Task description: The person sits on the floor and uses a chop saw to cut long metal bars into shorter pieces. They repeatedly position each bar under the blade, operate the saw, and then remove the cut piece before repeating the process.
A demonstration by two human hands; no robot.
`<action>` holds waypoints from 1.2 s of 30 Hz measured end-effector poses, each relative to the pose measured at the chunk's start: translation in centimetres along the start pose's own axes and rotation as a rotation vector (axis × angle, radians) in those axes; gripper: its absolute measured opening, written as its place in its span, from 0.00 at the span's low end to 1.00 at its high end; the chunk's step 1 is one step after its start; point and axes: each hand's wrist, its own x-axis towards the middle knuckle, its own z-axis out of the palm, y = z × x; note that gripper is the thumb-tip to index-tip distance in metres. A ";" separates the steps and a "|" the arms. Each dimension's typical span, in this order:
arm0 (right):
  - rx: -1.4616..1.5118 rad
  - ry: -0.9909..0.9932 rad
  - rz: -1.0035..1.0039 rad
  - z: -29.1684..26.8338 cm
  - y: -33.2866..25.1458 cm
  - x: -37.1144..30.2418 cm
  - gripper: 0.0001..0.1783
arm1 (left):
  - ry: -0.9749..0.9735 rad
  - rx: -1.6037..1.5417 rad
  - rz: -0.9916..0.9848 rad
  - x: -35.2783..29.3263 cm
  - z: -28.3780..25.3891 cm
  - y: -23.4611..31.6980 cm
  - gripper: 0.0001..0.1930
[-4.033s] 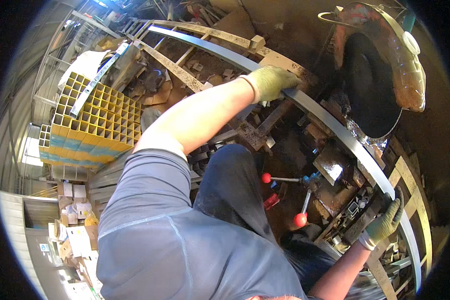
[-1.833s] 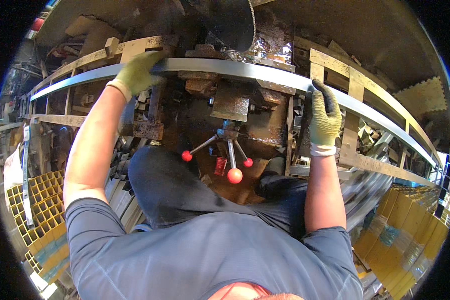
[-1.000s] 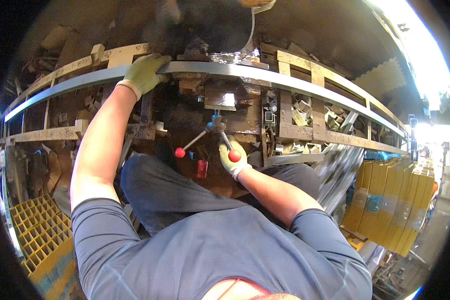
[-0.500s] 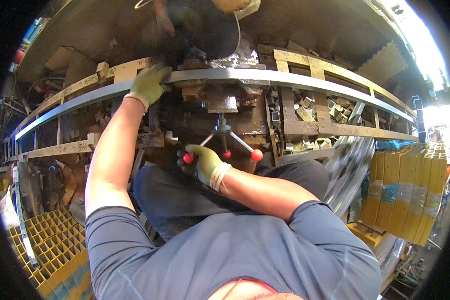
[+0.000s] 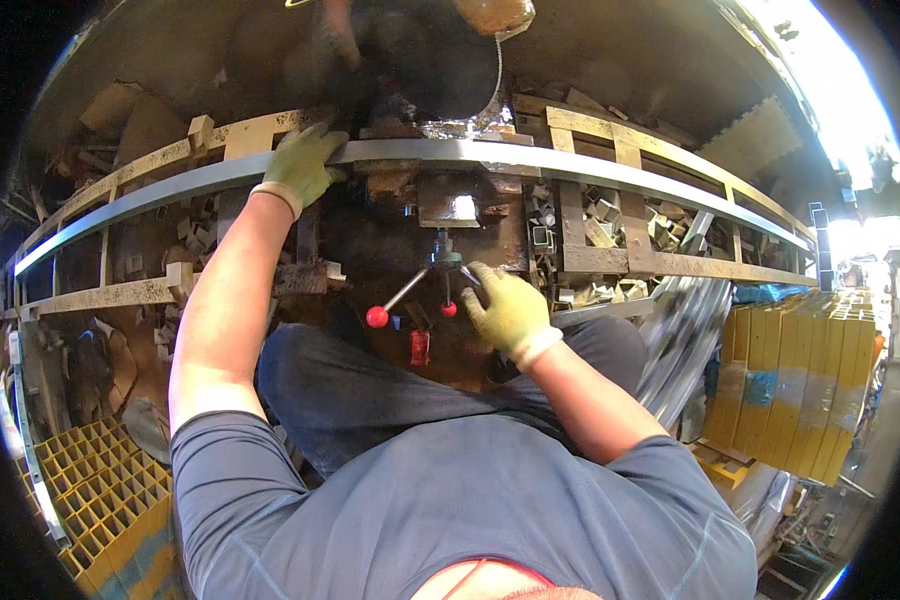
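A long silver metal bar point(image 5: 530, 157) runs left to right across the machine and bends with the lens. My left hand point(image 5: 303, 167), in a pale yellow-green work glove, is closed over the bar left of the centre. Below the bar's middle, a screw handle point(image 5: 443, 252) with spokes and red ball knobs point(image 5: 377, 316) sticks out toward me from a metal clamp block point(image 5: 448, 205). The gloved right hand point(image 5: 510, 310) grips the right-hand spoke, whose knob is hidden in it. Above the bar stands a dark, blurred machine part point(image 5: 440, 60).
Slatted support frames point(image 5: 705, 262) flank the clamp, with several metal offcuts point(image 5: 605, 215) in the right one. Yellow tube bundles stand at lower left point(image 5: 90, 470) and right point(image 5: 800, 370). Long shiny tubes point(image 5: 685, 340) lie beside my right knee.
My right hand has gone from the left knob to the right spoke, leaving the left knob uncovered. The left hand stays on the bar.
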 end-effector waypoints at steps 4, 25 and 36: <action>-0.028 -0.059 0.072 1.0 0.6 0.9 0.19 | -0.065 0.012 -0.031 -0.3 -1.6 0.9 0.32; -0.042 0.006 0.020 3.0 2.5 0.5 0.21 | -0.420 -0.989 -0.471 -16.6 3.2 16.6 0.19; 0.230 -0.044 0.007 1.3 3.5 -0.3 0.26 | -0.031 -0.939 -0.283 -12.6 -2.8 13.5 0.30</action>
